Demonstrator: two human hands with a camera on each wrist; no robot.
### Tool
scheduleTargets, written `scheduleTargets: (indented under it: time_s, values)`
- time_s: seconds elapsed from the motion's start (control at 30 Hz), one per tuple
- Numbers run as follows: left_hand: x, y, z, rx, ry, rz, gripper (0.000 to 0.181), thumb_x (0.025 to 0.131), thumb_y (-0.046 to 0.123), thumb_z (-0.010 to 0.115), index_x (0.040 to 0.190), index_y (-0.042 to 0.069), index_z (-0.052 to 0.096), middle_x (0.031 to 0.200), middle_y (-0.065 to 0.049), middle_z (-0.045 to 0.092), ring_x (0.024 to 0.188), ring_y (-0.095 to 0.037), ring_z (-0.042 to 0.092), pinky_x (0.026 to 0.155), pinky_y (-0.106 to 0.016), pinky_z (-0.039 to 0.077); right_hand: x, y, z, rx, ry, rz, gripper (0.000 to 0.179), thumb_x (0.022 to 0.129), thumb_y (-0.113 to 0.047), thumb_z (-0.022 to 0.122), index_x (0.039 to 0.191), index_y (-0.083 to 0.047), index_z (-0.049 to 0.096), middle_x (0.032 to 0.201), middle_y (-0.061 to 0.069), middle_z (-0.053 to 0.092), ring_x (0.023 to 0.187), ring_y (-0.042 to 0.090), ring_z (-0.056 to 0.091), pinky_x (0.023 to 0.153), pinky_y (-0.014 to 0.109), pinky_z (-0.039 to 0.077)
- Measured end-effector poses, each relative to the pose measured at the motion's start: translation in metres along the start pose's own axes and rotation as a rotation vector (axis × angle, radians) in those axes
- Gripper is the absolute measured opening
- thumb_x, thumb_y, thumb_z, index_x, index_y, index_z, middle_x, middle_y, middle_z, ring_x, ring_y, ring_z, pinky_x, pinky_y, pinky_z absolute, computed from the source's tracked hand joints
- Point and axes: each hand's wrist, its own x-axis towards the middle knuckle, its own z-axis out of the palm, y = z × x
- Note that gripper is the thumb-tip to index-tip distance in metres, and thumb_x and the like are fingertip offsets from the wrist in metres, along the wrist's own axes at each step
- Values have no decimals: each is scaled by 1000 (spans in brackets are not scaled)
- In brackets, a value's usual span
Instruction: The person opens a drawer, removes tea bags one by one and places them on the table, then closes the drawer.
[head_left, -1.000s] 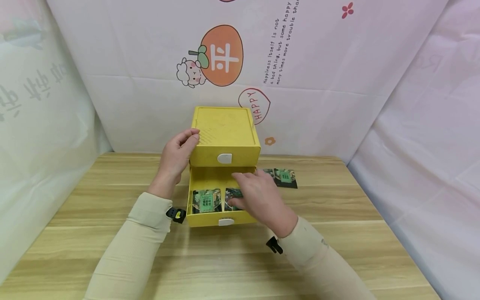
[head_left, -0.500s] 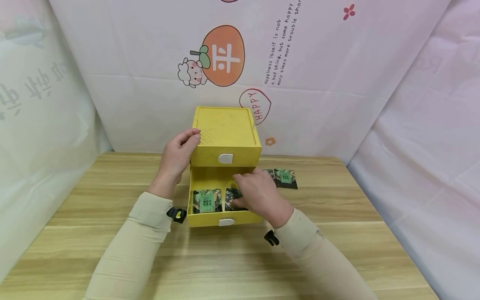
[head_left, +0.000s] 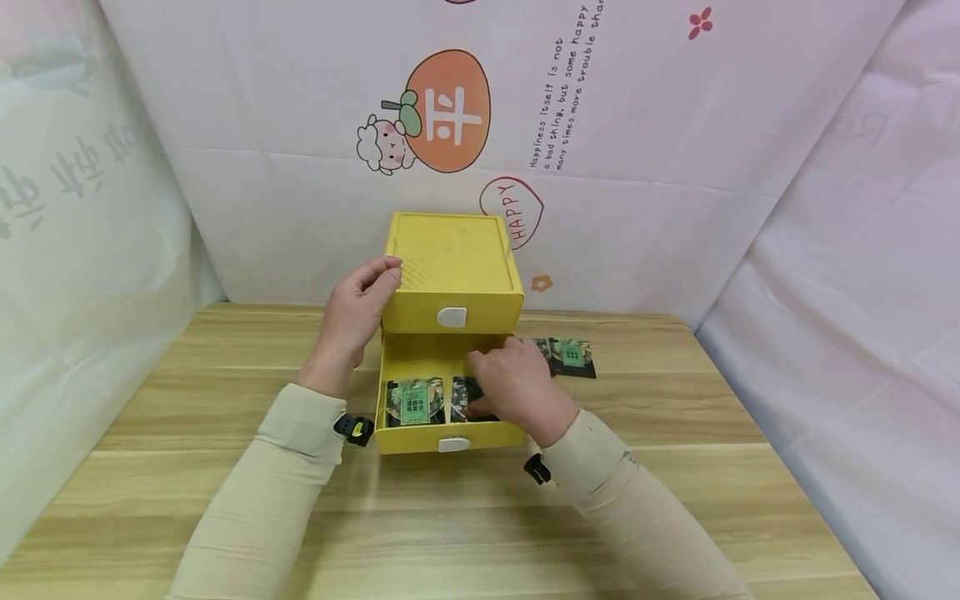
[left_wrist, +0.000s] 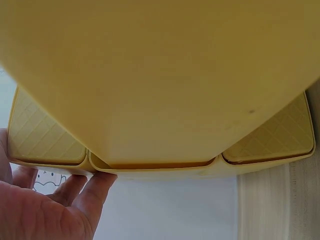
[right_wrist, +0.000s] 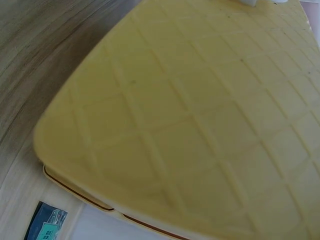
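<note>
A yellow two-drawer box stands at the middle back of the wooden table, its lower drawer pulled out. My left hand rests on the box's left edge; in the left wrist view its fingertips touch the side. My right hand reaches into the drawer's right half, bent, its thumb over a dark green printed packet. It partly covers this packet, and whether it pinches it is hidden. Another such packet lies in the drawer's left half. The drawer's yellow front fills most of the right wrist view.
Two similar packets, the nearer-to-edge one plainly seen, lie on the table right of the box. The closed upper drawer has a white tab handle. Printed white cloth hangs behind and at both sides.
My right hand has shifted slightly left within the drawer, and its wrist has swung a little left and up. The left hand, box and packets look unchanged.
</note>
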Motion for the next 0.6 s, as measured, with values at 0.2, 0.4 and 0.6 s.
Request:
scheduleTargets:
  time_s: [0.2, 0.4, 0.6]
  values:
    - [0, 1, 0, 8, -2, 0, 47, 104, 49, 60, 142, 22, 65, 148, -1, 58, 135, -21, 52, 113, -46, 43, 0, 0, 1, -4, -36, 12, 50, 77, -61, 86, 102, -20, 71, 68, -6, 65, 78, 25, 57, 67, 37, 40]
    - [1, 0, 0, 16, -2, 1, 48, 103, 50, 60, 142, 22, 65, 148, -1, 58, 134, -21, 52, 113, -46, 43, 0, -1, 0, -24, -44, 10, 51, 75, -63, 85, 99, -20, 72, 61, -7, 60, 74, 24, 54, 67, 37, 40]
    - [1, -1, 0, 17, 3, 7, 47, 104, 49, 60, 142, 21, 65, 147, -1, 59, 133, -22, 54, 112, -45, 43, 0, -2, -1, -39, -58, 18, 52, 75, -65, 84, 100, -21, 72, 63, -7, 61, 73, 23, 54, 66, 36, 40]
